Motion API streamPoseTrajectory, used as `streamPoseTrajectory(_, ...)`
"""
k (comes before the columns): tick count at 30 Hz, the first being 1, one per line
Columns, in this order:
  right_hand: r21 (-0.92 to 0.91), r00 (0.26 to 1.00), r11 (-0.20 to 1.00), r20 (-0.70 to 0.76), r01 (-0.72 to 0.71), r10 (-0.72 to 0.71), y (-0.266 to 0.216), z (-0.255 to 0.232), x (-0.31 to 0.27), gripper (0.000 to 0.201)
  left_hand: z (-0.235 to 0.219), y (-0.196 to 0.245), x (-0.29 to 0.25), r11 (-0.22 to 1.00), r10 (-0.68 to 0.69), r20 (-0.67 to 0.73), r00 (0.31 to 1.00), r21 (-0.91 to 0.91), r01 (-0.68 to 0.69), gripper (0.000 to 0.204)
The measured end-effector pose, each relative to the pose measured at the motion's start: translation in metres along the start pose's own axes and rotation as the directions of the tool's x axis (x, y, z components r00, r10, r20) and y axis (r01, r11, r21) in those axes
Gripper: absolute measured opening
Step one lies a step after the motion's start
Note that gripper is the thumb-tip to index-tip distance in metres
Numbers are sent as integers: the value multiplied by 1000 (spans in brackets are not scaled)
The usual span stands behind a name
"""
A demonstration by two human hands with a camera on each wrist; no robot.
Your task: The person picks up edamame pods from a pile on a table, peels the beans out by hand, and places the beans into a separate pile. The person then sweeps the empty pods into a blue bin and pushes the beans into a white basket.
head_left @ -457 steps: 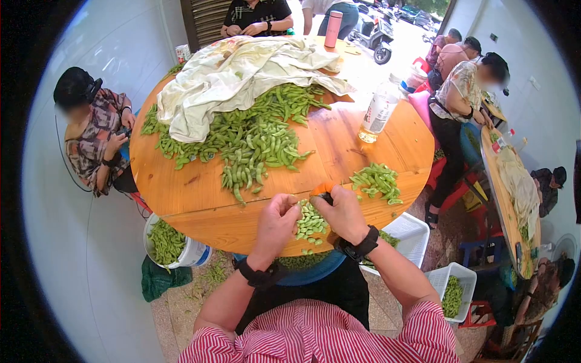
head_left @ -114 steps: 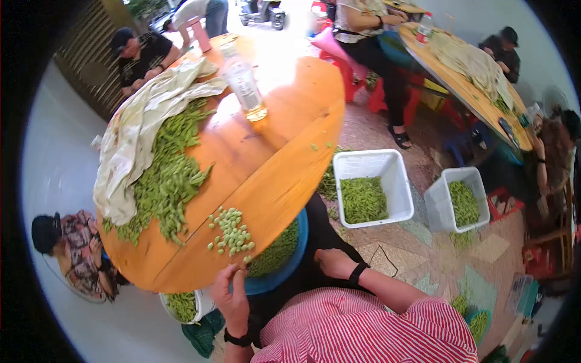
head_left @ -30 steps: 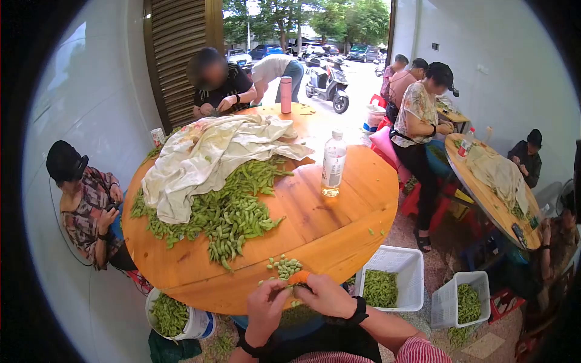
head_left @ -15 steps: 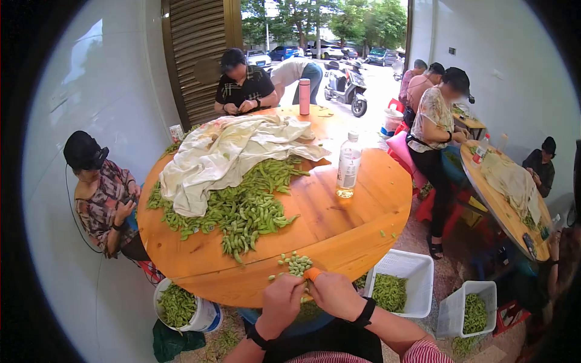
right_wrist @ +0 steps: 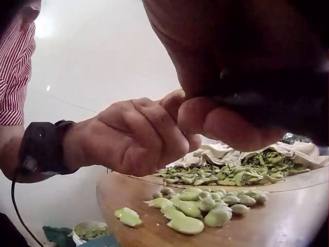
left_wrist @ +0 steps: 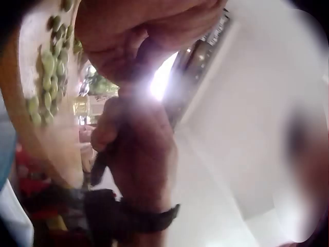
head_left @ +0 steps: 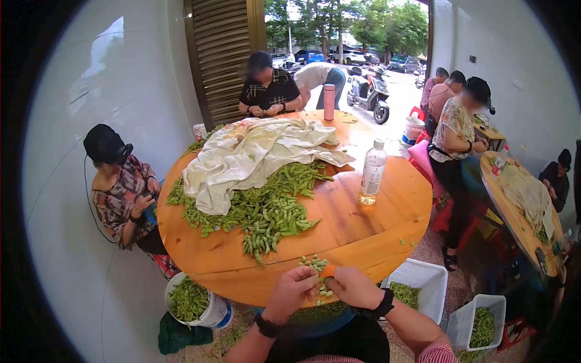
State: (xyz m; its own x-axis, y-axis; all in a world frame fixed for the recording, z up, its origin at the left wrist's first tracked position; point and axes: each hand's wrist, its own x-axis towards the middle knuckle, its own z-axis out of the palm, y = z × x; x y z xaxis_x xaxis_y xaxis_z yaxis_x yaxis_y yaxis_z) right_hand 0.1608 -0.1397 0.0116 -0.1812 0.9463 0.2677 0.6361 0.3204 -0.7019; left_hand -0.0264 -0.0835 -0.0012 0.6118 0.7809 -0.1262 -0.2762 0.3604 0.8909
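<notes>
In the head view my left hand (head_left: 293, 294) and right hand (head_left: 358, 288) meet at the table's near edge, beside loose shelled beans (head_left: 316, 262). An orange object (head_left: 328, 271) shows at the right hand's curled fingers. The right wrist view has the left hand (right_wrist: 141, 135) with bent fingers, a tiny yellow-green piece at its fingertips, touching or nearly touching the right hand (right_wrist: 226, 121); most of that piece is hidden. Shelled beans (right_wrist: 187, 210) lie below them. Backlight darkens both hands in the left wrist view.
Green pods (head_left: 275, 221) lie heaped under a pale cloth (head_left: 260, 154) on the round table (head_left: 339, 233). A bottle (head_left: 372, 172) and pink flask (head_left: 328, 101) stand farther back. Pods fill a bucket (head_left: 221, 311) and white crates (head_left: 433, 284). Other people sit or stand around.
The head view has turned, so the table and people appear farther right. My hands remain close together near the beans; the left fingers look slightly farther from the orange object than half a second ago.
</notes>
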Motion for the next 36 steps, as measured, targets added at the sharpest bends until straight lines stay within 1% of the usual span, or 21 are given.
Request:
streamPoseTrajectory(2,35,1000,999,20,14,-14,3,-3,1,12,-3,0,4,962,-100,133,986,-240,130,7)
streamPoseTrajectory(5,151,997,988,75,-39,28,2,-9,6,13,-8,-1,9,940,-143,196,970,-278,195,8)
streamPoseTrajectory(9,331,989,936,117,-120,86,5,-10,9,15,0,-3,10,947,-135,156,978,-271,174,9)
streamPoseTrajectory(10,371,990,920,100,-129,98,9,-9,11,18,8,-3,7,998,18,20,1000,62,-19,9)
streamPoseTrajectory(11,372,990,919,102,-129,97,12,-7,12,18,13,-3,5,898,207,-55,977,406,-168,10)
streamPoseTrajectory(12,393,974,892,127,-222,187,15,-4,12,17,14,-3,5,899,208,-57,976,405,-168,10)
streamPoseTrajectory(13,411,949,856,154,-313,274,17,-2,12,17,15,-2,6,625,482,48,875,681,-381,11)
streamPoseTrajectory(14,411,949,856,155,-314,274,17,-2,12,17,15,-1,6,225,662,237,711,842,-490,11)
streamPoseTrajectory(18,291,962,917,84,-272,258,18,4,13,14,11,-1,8,322,643,188,742,813,-485,12)
streamPoseTrajectory(20,232,969,941,41,-245,242,15,5,16,15,15,1,5,485,570,65,819,778,-400,14)
streamPoseTrajectory(21,163,983,970,-18,-178,183,9,2,17,16,15,-1,7,487,567,66,821,777,-399,14)
streamPoseTrajectory(23,94,989,988,-71,-121,128,-3,-4,22,19,13,-8,10,782,392,-97,915,559,-275,12)
streamPoseTrajectory(24,69,991,990,-54,-121,124,-9,-8,24,18,13,-10,13,787,380,-100,919,557,-265,12)
streamPoseTrajectory(26,-4,991,991,-35,-133,132,7,1,23,16,15,-10,18,898,312,-170,935,375,-231,14)
streamPoseTrajectory(27,6,988,988,-28,-151,151,4,1,21,16,16,-7,20,904,290,-176,941,373,-209,14)
streamPoseTrajectory(29,128,988,991,-141,-43,62,-2,-7,27,16,15,0,26,985,131,-164,978,130,-111,15)
streamPoseTrajectory(30,170,991,981,-81,-93,107,5,-7,29,16,10,-3,29,991,117,-125,985,81,-108,15)
streamPoseTrajectory(31,173,990,980,-79,-101,116,11,-5,29,16,10,-5,30,992,108,-125,986,79,-99,15)
streamPoseTrajectory(33,90,995,996,-98,-7,16,20,-4,32,17,9,-8,32,981,36,-118,992,-183,-58,13)
streamPoseTrajectory(34,92,995,996,-97,-10,19,20,-5,32,17,7,-9,33,982,33,-119,992,-183,-55,13)
streamPoseTrajectory(36,122,997,993,-75,9,0,17,-8,33,11,2,-11,34,929,-45,-20,999,-368,34,12)
